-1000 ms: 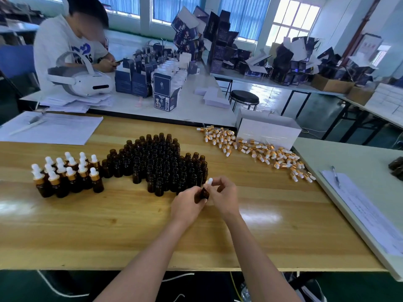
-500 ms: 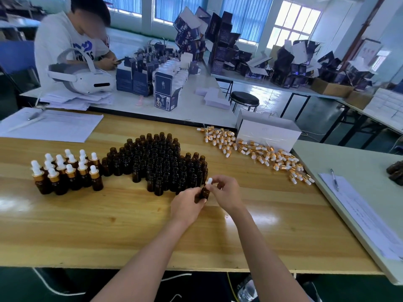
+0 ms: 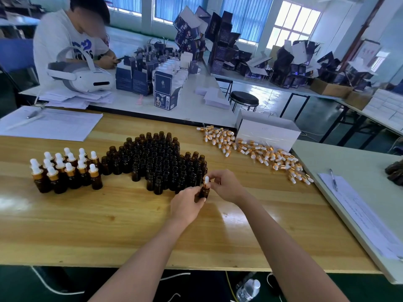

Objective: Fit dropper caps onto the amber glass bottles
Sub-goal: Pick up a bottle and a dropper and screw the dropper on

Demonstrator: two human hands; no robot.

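Note:
My left hand (image 3: 186, 204) grips a small amber bottle (image 3: 205, 191) just above the wooden table (image 3: 109, 225). My right hand (image 3: 225, 185) pinches the white-bulbed dropper cap (image 3: 206, 180) that sits on the bottle's neck. Behind the hands stands a dense cluster of open amber bottles (image 3: 161, 162). Several capped bottles (image 3: 65, 171) stand in a group at the left. A pile of loose gold-and-white dropper caps (image 3: 257, 151) lies at the back right.
A white box (image 3: 268, 131) stands behind the loose caps. Paper sheets (image 3: 50, 125) lie at the table's back left. A clipboard with a pen (image 3: 357, 210) rests on the white table to the right. A seated person (image 3: 65, 40) and a white headset (image 3: 80, 75) are beyond.
Both hands stay on the same bottle and cap in front of the cluster. The right hand's fingers have shifted slightly around the cap.

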